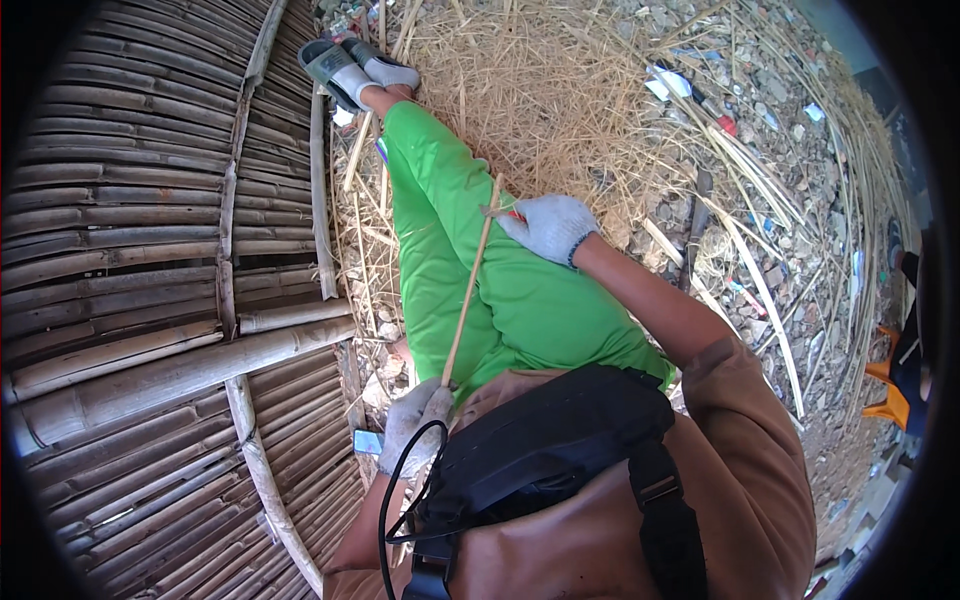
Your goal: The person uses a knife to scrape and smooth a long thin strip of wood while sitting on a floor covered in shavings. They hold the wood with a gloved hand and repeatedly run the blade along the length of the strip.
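Observation:
A thin bamboo strip (469,290) slants over my green-trousered thighs, from my waist up towards my knees. My left hand (412,428), in a pale work glove, is closed around its lower end beside my hip. Near the upper end, my gloved right hand (552,226) is closed on a small tool (516,214) with a red-orange part. This tool meets the strip just below its tip. Its shape is mostly hidden by the glove, so I cannot tell its exact kind.
A bamboo slat wall (130,250) stands close on my left. Straw-like shavings (560,100) cover the ground ahead. Long split strips (765,290) and rubble lie to the right. At the far right edge, a person is beside an orange stool (884,385). A black bag (550,435) hangs across my front.

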A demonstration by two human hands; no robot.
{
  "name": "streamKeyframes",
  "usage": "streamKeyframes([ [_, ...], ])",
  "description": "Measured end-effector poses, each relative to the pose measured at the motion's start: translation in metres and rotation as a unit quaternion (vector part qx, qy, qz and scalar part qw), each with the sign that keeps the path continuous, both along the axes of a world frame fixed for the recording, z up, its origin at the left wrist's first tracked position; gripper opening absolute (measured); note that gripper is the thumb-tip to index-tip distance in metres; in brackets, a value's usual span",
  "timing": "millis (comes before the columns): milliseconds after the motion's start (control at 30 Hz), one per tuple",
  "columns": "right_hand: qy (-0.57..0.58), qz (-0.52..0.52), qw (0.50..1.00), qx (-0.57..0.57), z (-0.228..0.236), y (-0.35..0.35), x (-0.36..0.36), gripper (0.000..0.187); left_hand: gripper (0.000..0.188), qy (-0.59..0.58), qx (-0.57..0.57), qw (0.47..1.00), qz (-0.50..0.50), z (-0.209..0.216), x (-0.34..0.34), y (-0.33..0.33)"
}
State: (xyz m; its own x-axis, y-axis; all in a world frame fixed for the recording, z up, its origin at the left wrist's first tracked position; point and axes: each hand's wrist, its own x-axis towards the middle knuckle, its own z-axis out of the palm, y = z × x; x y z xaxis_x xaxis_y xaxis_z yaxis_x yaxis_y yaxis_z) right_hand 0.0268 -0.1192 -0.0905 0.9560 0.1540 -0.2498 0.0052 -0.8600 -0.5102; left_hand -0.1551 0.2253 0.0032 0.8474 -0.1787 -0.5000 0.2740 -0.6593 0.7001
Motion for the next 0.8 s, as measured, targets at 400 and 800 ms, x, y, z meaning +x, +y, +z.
streamKeyframes([
  [400, 0.028, -0.001, 0.999, -0.022, 0.007, 0.0, 0.006, 0.067, 0.035, 0.004, -0.009, 1.0, -0.029, 0.0, 0.06, -0.033],
  [800, -0.001, -0.009, 1.0, -0.012, 0.002, 0.001, 0.0, 0.065, 0.032, -0.014, 0.068, 0.997, -0.032, 0.038, 0.012, -0.014],
])
